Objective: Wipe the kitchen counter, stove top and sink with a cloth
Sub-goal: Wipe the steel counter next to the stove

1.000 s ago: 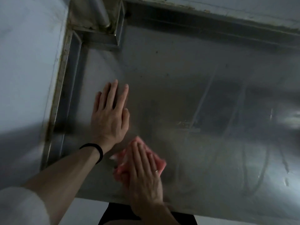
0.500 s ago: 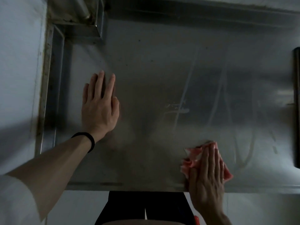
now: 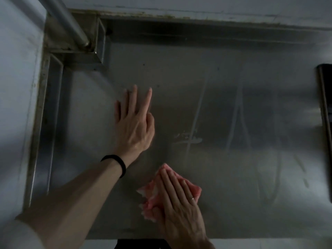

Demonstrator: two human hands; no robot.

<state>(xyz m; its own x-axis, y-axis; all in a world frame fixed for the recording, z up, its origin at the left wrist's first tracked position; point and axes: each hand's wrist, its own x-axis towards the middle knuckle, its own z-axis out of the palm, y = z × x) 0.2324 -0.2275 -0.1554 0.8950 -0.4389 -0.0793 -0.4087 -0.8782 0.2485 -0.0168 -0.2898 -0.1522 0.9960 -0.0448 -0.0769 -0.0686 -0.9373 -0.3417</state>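
A stainless steel counter fills the head view, streaked with wet wipe marks. My right hand lies flat, fingers together, pressing a crumpled pink cloth onto the counter near its front edge. My left hand rests palm down on the steel further back and to the left, fingers slightly apart, holding nothing. A black band circles my left wrist.
A raised steel rim runs along the counter's left side, with a boxed corner and a round pipe at the back left. Pale walls stand behind and to the left. A dark object sits at the right edge.
My right hand has swept the pink cloth back to the left along the front edge, after moving right earlier. My left hand has stayed planted on the counter.
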